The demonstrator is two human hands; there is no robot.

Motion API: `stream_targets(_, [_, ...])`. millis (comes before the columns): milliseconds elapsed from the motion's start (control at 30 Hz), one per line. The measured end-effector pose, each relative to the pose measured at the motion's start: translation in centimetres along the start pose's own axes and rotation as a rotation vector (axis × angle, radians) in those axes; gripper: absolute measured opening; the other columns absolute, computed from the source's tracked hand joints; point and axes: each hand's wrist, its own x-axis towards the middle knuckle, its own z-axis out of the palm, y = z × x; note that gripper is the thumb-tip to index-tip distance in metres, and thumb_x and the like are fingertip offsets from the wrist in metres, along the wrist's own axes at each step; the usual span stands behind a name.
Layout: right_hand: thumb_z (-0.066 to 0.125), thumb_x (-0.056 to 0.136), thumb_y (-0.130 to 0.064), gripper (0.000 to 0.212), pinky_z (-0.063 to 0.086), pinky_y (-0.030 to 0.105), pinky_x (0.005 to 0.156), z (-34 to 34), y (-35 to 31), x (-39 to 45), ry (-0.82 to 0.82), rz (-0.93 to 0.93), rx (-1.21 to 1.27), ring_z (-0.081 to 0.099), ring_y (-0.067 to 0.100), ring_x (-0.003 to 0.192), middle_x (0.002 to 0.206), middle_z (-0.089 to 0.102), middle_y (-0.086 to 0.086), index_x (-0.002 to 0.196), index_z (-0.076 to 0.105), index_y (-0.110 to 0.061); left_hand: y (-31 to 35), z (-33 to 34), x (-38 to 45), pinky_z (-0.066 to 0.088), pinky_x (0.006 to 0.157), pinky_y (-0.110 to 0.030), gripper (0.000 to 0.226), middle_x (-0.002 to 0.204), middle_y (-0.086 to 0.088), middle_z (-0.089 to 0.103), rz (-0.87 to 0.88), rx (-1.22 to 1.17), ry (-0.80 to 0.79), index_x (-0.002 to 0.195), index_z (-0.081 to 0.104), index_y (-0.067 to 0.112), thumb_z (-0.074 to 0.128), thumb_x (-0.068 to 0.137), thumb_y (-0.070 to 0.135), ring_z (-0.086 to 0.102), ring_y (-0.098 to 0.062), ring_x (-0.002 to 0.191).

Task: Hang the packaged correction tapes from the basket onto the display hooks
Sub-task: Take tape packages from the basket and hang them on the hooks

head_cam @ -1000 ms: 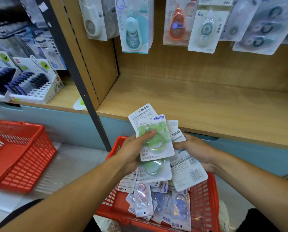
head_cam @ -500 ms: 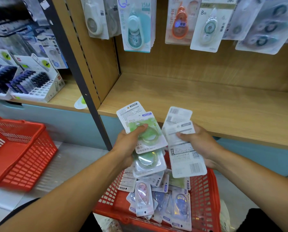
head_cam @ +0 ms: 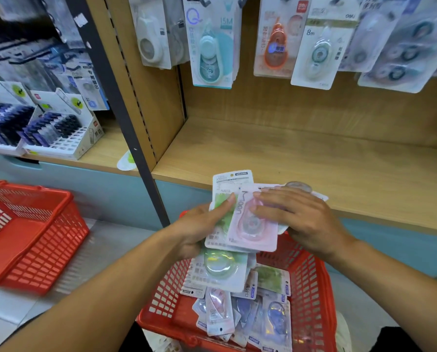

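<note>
Over the red basket [head_cam: 314,295], my left hand [head_cam: 199,227] grips a fanned stack of green correction tape packs [head_cam: 222,214], thumb on top. A second green pack [head_cam: 222,268] hangs from the bottom of that stack. My right hand [head_cam: 304,217] lays a pink correction tape pack [head_cam: 250,229] onto the stack, fingers flat on its front and thumb tucked under. Another blister pack [head_cam: 298,186] pokes out behind its knuckles. Several loose packs [head_cam: 240,313] lie in the basket. Correction tapes [head_cam: 212,52] hang from hooks along the top of the wooden back panel.
A bare wooden shelf [head_cam: 314,166] runs under the hanging packs. A dark upright post [head_cam: 126,118] divides the bays. Left of it stand pen display boxes [head_cam: 59,133]. A second red basket [head_cam: 29,235] sits on a low ledge at the left.
My right hand has turned its packs from white backs to a pink front and brought them left onto the left hand's stack. Both hands sit slightly higher.
</note>
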Motion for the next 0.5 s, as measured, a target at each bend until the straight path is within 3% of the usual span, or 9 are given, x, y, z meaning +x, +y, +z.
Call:
stream_targets(100, [0.037,0.109,-0.008,0.039,0.052,0.044,0.100,0.9,-0.5,0.0,0.010,-0.017,0.004,0.063,0.026,0.123,0.132,0.067,0.009,0.129,0.068,-0.020,-0.8,0.7,0.0,0.053,0.104,-0.051,0.068,0.125,-0.018,0.074,0.028,0.006,-0.068,0.136,0.062,0.013,0.073,0.077,0.045,0.070,-0.034,0.119])
stream_targets(267, [0.032,0.109,-0.007,0.040,0.050,0.045,0.105,0.8,-0.3,0.0,0.030,-0.022,0.035,0.059,0.024,0.129,0.135,0.064,0.009,0.129,0.067,-0.006,-0.9,1.0,-0.1,0.059,0.094,-0.043,0.059,0.120,-0.014,0.077,0.036,0.002,-0.096,0.133,0.066,0.016,0.077,0.080,0.040,0.075,-0.027,0.109])
stream_targets(333, [0.045,0.102,0.004,0.033,0.052,0.044,0.102,0.7,0.1,0.0,0.077,0.008,0.009,0.063,0.024,0.124,0.132,0.065,0.012,0.125,0.068,-0.002,-0.7,1.1,-0.1,0.060,0.089,-0.041,0.059,0.116,-0.014,0.078,0.042,-0.012,-0.078,0.129,0.068,0.014,0.079,0.076,0.039,0.077,-0.025,0.100])
stream_targets(400, [0.060,0.092,0.010,0.031,0.056,0.044,0.094,0.5,0.6,0.0,0.158,0.046,-0.041,0.068,0.025,0.114,0.123,0.071,0.011,0.113,0.076,-0.005,-0.6,1.2,0.0,0.062,0.084,-0.040,0.062,0.116,-0.015,0.078,0.050,-0.026,-0.074,0.128,0.069,0.014,0.080,0.073,0.041,0.077,-0.026,0.098])
stream_targets(500, [0.044,0.095,0.006,0.044,0.055,0.035,0.084,0.0,1.5,0.2,0.259,0.088,-0.127,0.071,0.022,0.105,0.112,0.075,0.003,0.102,0.081,-0.016,-0.2,1.1,0.1,0.064,0.076,-0.039,0.061,0.113,-0.015,0.078,0.060,-0.050,-0.028,0.127,0.068,0.014,0.081,0.073,0.041,0.078,-0.026,0.091])
